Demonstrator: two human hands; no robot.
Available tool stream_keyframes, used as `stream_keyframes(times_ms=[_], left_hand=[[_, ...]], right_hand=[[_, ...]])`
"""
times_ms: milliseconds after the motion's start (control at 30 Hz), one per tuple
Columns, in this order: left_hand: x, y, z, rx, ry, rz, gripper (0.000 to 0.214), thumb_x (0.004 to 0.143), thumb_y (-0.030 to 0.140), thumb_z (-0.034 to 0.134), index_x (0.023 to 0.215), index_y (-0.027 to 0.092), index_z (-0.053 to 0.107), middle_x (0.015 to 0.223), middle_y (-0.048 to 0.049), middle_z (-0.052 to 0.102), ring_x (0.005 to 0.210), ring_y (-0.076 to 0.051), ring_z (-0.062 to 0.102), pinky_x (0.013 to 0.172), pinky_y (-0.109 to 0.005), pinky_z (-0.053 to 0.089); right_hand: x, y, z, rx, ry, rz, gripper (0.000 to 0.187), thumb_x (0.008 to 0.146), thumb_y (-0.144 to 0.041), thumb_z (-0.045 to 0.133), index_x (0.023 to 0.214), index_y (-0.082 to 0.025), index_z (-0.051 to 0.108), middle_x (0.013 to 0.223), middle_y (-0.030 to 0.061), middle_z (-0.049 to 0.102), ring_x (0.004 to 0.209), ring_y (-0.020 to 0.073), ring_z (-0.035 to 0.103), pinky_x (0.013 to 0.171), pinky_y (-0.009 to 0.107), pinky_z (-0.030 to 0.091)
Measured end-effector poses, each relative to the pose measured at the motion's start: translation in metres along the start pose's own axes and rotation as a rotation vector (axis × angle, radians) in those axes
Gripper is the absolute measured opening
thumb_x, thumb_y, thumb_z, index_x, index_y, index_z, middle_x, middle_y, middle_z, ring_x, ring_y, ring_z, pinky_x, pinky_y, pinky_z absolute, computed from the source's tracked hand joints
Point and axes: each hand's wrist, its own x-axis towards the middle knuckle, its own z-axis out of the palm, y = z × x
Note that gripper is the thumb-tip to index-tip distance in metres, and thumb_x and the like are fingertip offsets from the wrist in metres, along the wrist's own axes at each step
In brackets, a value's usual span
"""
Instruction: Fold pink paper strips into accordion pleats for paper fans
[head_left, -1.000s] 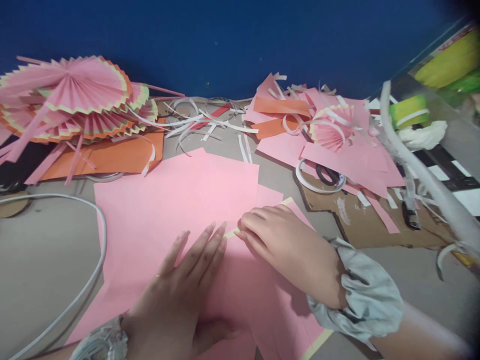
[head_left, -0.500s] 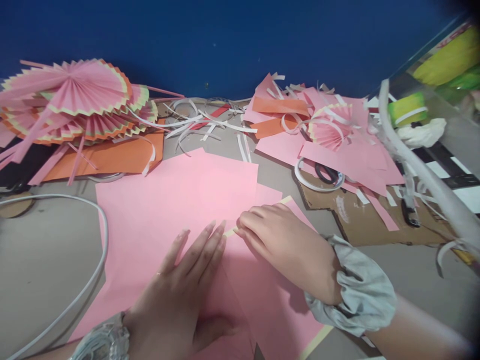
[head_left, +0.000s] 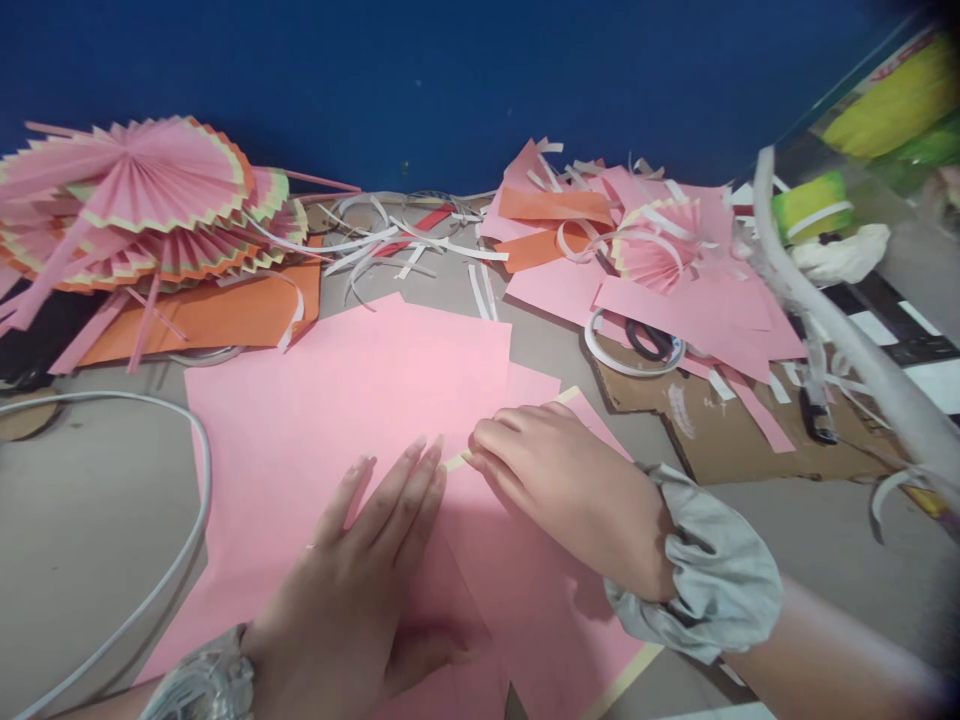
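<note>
My left hand (head_left: 367, 545) lies flat with its fingers stretched on a pink paper sheet (head_left: 300, 390), fingertips close to a pale yellow edge. My right hand (head_left: 555, 480), a grey-green scrunchie (head_left: 724, 570) at its wrist, has its fingers curled together on that yellow-edged pink paper sheet (head_left: 540, 620). Its thumb and fingertips press at the pale yellow strip (head_left: 454, 461) along the top edge. More of the yellow border shows beyond the right knuckles and at the lower right. The sheets overlap on the grey table, and the exact grip under the right fingers is hidden.
Pleated pink paper fans (head_left: 165, 190) are piled at the back left on orange paper (head_left: 202, 310). White strips (head_left: 390, 240) lie along the blue wall. Pink offcuts (head_left: 675, 310) and a tape roll (head_left: 600, 350) rest on cardboard (head_left: 720, 440). A white cable (head_left: 201, 500) curves at left.
The view has shifted slightly. Both hands keep nearly the same place on the pink paper, with the right fingers still at the yellow edge.
</note>
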Motion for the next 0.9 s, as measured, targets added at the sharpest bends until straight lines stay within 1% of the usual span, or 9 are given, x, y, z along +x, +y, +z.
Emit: stream_keyframes(times_ms=[67, 133, 200, 300, 333, 500, 600, 733, 900], left_hand=[[0.0008, -0.0011, -0.0025, -0.004, 0.011, -0.052, 0.088, 0.076, 0.066, 0.034, 0.134, 0.0, 0.032, 0.141, -0.0208, 0.029, 0.131, -0.033, 0.021, 0.107, -0.051, 0.004], [0.0017, -0.0027, -0.0043, -0.017, 0.013, -0.082, 0.088, 0.076, 0.066, 0.035, 0.135, 0.001, 0.029, 0.141, -0.0205, 0.028, 0.131, -0.034, 0.021, 0.107, -0.052, 0.004], [0.002, -0.0041, -0.0044, -0.038, -0.002, -0.047, 0.087, 0.076, 0.065, 0.037, 0.137, 0.005, 0.026, 0.143, -0.0179, 0.026, 0.132, -0.033, 0.02, 0.106, -0.051, 0.005], [0.0017, -0.0055, -0.0016, -0.081, -0.04, 0.081, 0.085, 0.076, 0.066, 0.037, 0.139, 0.01, 0.024, 0.145, -0.0132, 0.023, 0.133, -0.031, 0.017, 0.107, -0.049, 0.005], [0.0018, -0.0059, -0.0004, -0.091, -0.053, 0.104, 0.085, 0.076, 0.067, 0.036, 0.139, 0.011, 0.024, 0.145, -0.0126, 0.022, 0.133, -0.031, 0.016, 0.107, -0.048, 0.004], [0.0047, -0.0089, 0.003, -0.113, -0.094, 0.075, 0.086, 0.076, 0.068, 0.031, 0.139, 0.009, 0.022, 0.146, -0.0125, 0.02, 0.133, -0.03, 0.017, 0.107, -0.049, 0.005], [0.006, -0.0096, 0.0031, -0.109, -0.098, 0.07, 0.085, 0.077, 0.067, 0.031, 0.138, 0.008, 0.024, 0.145, -0.0131, 0.02, 0.133, -0.03, 0.018, 0.106, -0.049, 0.005], [0.0051, -0.0072, 0.0038, -0.084, -0.054, 0.048, 0.084, 0.078, 0.066, 0.032, 0.136, 0.005, 0.028, 0.144, -0.0155, 0.024, 0.133, -0.029, 0.019, 0.106, -0.049, 0.005], [0.0045, -0.0035, 0.0038, -0.058, -0.031, 0.019, 0.082, 0.078, 0.065, 0.033, 0.132, 0.004, 0.036, 0.143, -0.0166, 0.027, 0.133, -0.029, 0.018, 0.106, -0.05, 0.006]], right_hand=[[0.0002, 0.001, 0.0, 0.015, -0.003, -0.005, 0.023, 0.092, -0.026, 0.035, 0.078, -0.019, 0.051, 0.076, 0.0012, 0.056, 0.074, 0.017, 0.053, 0.073, 0.033, 0.034], [0.0001, 0.0021, 0.0, 0.03, -0.009, -0.007, 0.024, 0.093, -0.026, 0.034, 0.077, -0.019, 0.05, 0.076, 0.0013, 0.056, 0.074, 0.0169, 0.052, 0.073, 0.033, 0.034], [-0.0005, 0.0031, 0.0002, 0.038, -0.014, -0.009, 0.024, 0.092, -0.024, 0.033, 0.078, -0.018, 0.05, 0.078, 0.0015, 0.056, 0.076, 0.017, 0.052, 0.075, 0.033, 0.034], [-0.0023, 0.0041, 0.0002, 0.04, -0.023, -0.009, 0.022, 0.091, -0.019, 0.033, 0.08, -0.018, 0.051, 0.079, 0.0017, 0.056, 0.079, 0.0175, 0.052, 0.077, 0.034, 0.033], [-0.003, 0.0043, 0.0001, 0.036, -0.027, -0.009, 0.021, 0.091, -0.018, 0.033, 0.081, -0.018, 0.052, 0.08, 0.0019, 0.056, 0.08, 0.0177, 0.051, 0.078, 0.034, 0.033], [-0.0048, 0.0032, -0.0009, -0.022, -0.029, -0.014, 0.018, 0.088, -0.015, 0.035, 0.079, -0.018, 0.051, 0.078, 0.0016, 0.054, 0.078, 0.0181, 0.05, 0.076, 0.034, 0.032], [-0.0041, 0.0004, -0.0003, -0.078, -0.014, 0.001, 0.015, 0.086, -0.016, 0.038, 0.076, -0.02, 0.049, 0.076, 0.001, 0.053, 0.074, 0.0188, 0.049, 0.073, 0.034, 0.031], [-0.0032, -0.0039, 0.0014, -0.177, 0.04, 0.01, 0.012, 0.084, -0.017, 0.041, 0.075, -0.022, 0.049, 0.071, 0.0006, 0.052, 0.069, 0.0202, 0.049, 0.069, 0.035, 0.028], [-0.0047, -0.0045, 0.0038, -0.25, 0.082, 0.008, 0.013, 0.085, -0.019, 0.041, 0.075, -0.023, 0.048, 0.069, 0.0001, 0.052, 0.064, 0.0202, 0.049, 0.066, 0.034, 0.026]])
